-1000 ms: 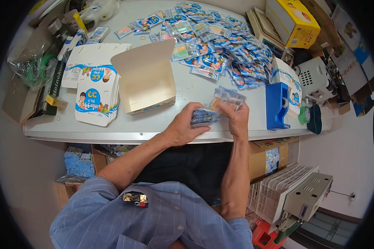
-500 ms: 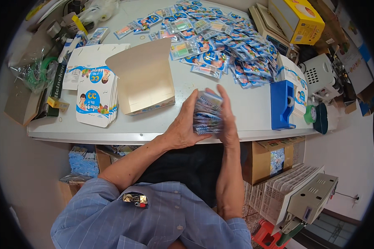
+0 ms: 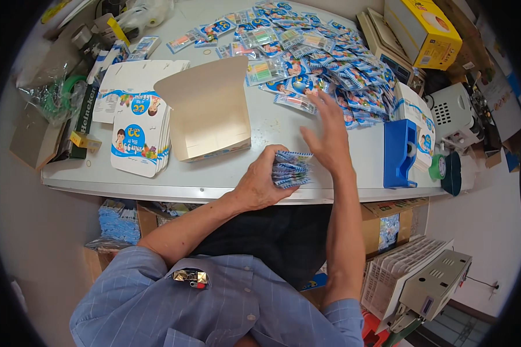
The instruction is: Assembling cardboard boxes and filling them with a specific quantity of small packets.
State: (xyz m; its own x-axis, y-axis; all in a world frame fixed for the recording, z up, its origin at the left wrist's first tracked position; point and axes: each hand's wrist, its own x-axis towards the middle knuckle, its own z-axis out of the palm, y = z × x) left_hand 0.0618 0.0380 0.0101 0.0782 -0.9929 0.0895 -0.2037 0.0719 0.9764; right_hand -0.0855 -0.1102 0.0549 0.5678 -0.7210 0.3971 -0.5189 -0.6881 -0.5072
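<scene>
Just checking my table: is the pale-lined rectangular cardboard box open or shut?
Open: the pale-lined box has its large flap raised, with its inner floor visible.

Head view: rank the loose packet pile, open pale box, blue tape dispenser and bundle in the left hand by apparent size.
1. Loose packet pile
2. Open pale box
Then, unranked: blue tape dispenser and bundle; they look close, and the left hand partly hides the bundle.

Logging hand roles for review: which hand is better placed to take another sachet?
Probably the right hand: it looks open and empty, near the sachet heap, while the left hand grips a sachet stack.
</scene>
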